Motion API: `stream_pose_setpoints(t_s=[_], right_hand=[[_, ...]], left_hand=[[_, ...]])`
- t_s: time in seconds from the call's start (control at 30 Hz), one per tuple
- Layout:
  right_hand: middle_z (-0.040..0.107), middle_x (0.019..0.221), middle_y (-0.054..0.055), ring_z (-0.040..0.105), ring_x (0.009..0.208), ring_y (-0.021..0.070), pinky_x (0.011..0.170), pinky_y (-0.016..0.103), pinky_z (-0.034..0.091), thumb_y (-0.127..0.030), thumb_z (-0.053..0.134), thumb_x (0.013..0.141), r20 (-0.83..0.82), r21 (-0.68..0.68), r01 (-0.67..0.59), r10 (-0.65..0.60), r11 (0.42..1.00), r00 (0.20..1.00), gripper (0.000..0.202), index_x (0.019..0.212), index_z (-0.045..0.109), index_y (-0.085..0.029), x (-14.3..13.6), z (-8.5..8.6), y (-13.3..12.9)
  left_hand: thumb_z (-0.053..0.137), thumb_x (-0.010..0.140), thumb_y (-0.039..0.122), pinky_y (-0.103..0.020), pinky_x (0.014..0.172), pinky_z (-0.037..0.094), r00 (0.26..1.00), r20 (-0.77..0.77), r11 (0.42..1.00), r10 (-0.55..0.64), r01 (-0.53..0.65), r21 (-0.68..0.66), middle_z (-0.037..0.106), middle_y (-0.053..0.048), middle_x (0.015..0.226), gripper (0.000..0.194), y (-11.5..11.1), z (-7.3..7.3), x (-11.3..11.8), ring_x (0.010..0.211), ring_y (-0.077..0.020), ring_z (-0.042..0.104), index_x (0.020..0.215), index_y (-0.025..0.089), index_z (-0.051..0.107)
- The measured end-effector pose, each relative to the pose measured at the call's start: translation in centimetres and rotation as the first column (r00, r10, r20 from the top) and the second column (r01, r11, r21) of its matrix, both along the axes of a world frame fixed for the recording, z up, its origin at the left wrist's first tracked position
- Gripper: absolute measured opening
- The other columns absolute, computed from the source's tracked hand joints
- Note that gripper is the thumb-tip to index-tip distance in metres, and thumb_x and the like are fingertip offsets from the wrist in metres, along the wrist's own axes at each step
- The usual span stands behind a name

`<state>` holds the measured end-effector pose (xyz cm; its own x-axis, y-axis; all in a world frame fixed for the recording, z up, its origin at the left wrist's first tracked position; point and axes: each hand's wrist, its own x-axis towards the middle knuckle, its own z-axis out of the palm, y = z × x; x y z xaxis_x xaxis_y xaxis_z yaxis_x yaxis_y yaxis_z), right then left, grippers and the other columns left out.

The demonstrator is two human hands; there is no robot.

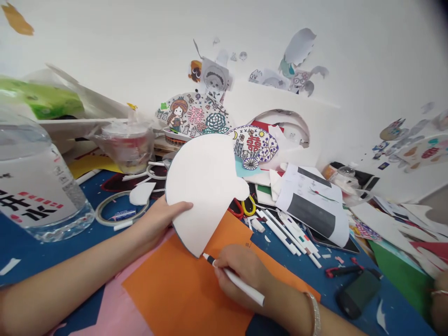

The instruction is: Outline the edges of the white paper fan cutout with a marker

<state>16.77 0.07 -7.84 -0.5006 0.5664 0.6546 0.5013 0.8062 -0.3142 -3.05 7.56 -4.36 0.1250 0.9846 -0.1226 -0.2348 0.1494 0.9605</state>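
Note:
My left hand grips the left edge of a white paper cutout, with the thumb flat on its face and the other fingers hidden behind. The cutout has a rounded left side and a small bump on the right, and it stands tilted up. In my right hand is a white marker, held like a pen. Its dark-collared tip is at the cutout's bottom corner; whether it touches I cannot tell. Below both lies an orange paper sheet, on top of a pink sheet.
A large water bottle stands at left, near a tape roll. Several white markers and red and yellow scissor handles lie behind the orange sheet. Decorated cutouts lean at the back. Another person's hand shows at the right edge.

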Motion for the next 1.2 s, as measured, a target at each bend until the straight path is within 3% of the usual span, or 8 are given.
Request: stream_pose_setpoints(t_s=[0.9, 1.2], right_hand=[[0.054, 0.058, -0.001, 0.051, 0.053, 0.0145, 0.050, 0.024, 0.041, -0.013, 0.042, 0.082, 0.045, -0.024, -0.059, 0.060, 0.998, 0.997, 0.013, 0.077, 0.048, -0.023, -0.17, 0.22, 0.05], [0.054, 0.059, -0.001, 0.052, 0.053, 0.0131, 0.051, 0.023, 0.040, -0.013, 0.043, 0.081, 0.006, -0.044, -0.015, 0.015, 0.999, 1.000, 0.011, 0.075, 0.048, -0.022, 0.06, 0.03, 0.14]], left_hand=[[0.073, 0.065, 0.022, -0.030, 0.072, 0.055, 0.999, 0.009, 0.999, 0.030, -0.030, -0.013, 0.070, -0.009, 0.107, 0.062, 0.13, 0.12, 0.24, 0.089, -0.0237, 0.067, 0.123, 0.022, 0.051], [0.073, 0.064, 0.024, -0.030, 0.073, 0.055, 1.000, 0.015, 1.000, 0.016, -0.016, -0.002, 0.070, -0.009, 0.109, 0.057, 0.23, -0.12, 0.05, 0.090, -0.0237, 0.067, 0.118, 0.022, 0.054]])
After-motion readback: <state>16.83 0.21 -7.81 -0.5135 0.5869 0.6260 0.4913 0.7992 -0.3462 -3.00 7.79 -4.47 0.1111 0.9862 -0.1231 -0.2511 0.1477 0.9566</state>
